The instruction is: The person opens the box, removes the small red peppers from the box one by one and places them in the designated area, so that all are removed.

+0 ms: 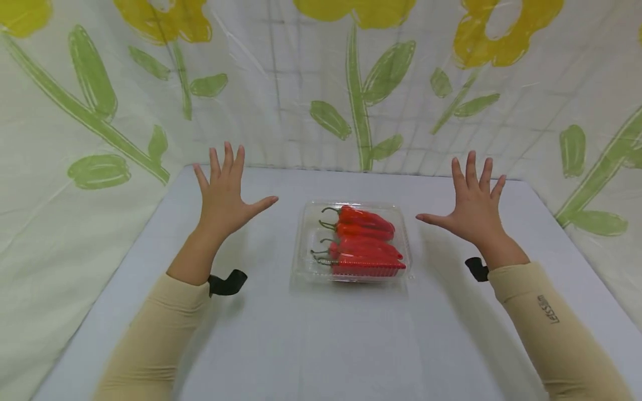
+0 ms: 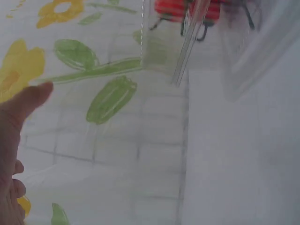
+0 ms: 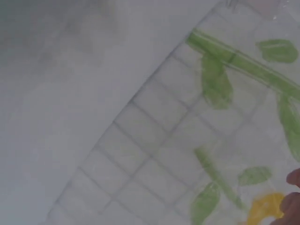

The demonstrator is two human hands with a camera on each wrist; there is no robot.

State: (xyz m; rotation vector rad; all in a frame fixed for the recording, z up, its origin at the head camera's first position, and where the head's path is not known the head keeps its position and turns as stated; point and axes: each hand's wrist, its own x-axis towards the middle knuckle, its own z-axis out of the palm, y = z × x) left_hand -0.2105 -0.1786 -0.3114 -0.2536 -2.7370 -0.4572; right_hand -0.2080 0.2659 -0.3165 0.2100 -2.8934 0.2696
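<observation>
A clear plastic box (image 1: 307, 245) sits near the middle of the table, with several long red peppers (image 1: 366, 245) lying side by side inside it. Their green stems point left. To the left of the box my left hand (image 1: 224, 197) is held up with fingers spread, apart from it. My right hand (image 1: 473, 209) is raised likewise on the right side, its thumb toward the box and touching nothing. In the left wrist view, part of the box (image 2: 187, 42) shows at the top beyond my thumb. Only fingertips (image 3: 291, 201) of the right hand show in the right wrist view.
The table (image 1: 356, 340) has a pale, smooth top. Behind it and along both sides hangs a whitish sheet (image 1: 261, 111) printted with yellow flowers and green leaves. A black band piece (image 1: 228, 282) sticks out at the left wrist, another (image 1: 476, 269) at the right.
</observation>
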